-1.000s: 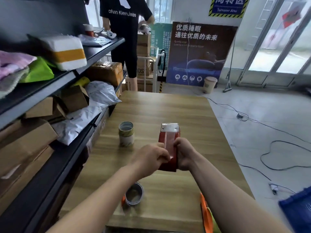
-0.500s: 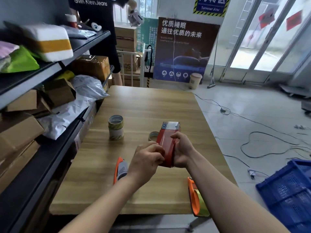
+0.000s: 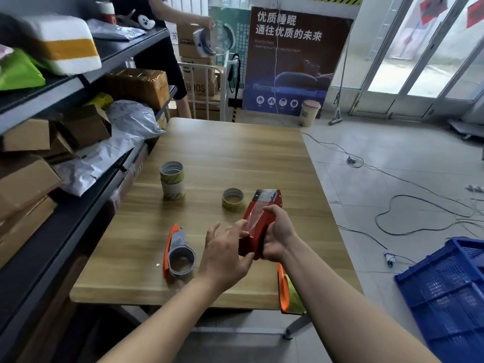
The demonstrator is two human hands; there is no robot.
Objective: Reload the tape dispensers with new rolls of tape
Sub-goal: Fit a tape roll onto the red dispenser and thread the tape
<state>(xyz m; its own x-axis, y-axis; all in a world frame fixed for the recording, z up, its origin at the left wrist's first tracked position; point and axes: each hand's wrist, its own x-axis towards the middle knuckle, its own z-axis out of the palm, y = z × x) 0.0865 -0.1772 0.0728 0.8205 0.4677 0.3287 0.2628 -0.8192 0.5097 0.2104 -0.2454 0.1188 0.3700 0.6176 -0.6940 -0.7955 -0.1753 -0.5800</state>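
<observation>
My right hand (image 3: 277, 235) grips a red tape dispenser (image 3: 262, 218) above the wooden table (image 3: 235, 158), its metal blade end pointing away from me. My left hand (image 3: 225, 252) is beside its left face, fingers spread, fingertips touching the clear tape on it. An orange and grey dispenser (image 3: 178, 251) lies on the table to the left, an empty-looking core in it. A single tape roll (image 3: 233, 199) lies flat behind the red dispenser. A stack of two rolls (image 3: 172, 180) stands farther left. Another orange dispenser (image 3: 284, 289) hangs at the table's near edge, partly hidden by my right arm.
Shelves (image 3: 65, 82) with boxes and plastic parcels run along the table's left side. A person (image 3: 162, 48) stands at the far end by stacked cartons. Cables (image 3: 408, 205) trail over the floor at right. A blue crate (image 3: 445, 292) sits at the lower right.
My left hand has opened and come off the red dispenser's side, only its fingertips touching now. The view has pulled back, so the single roll and the whole grey dispenser show.
</observation>
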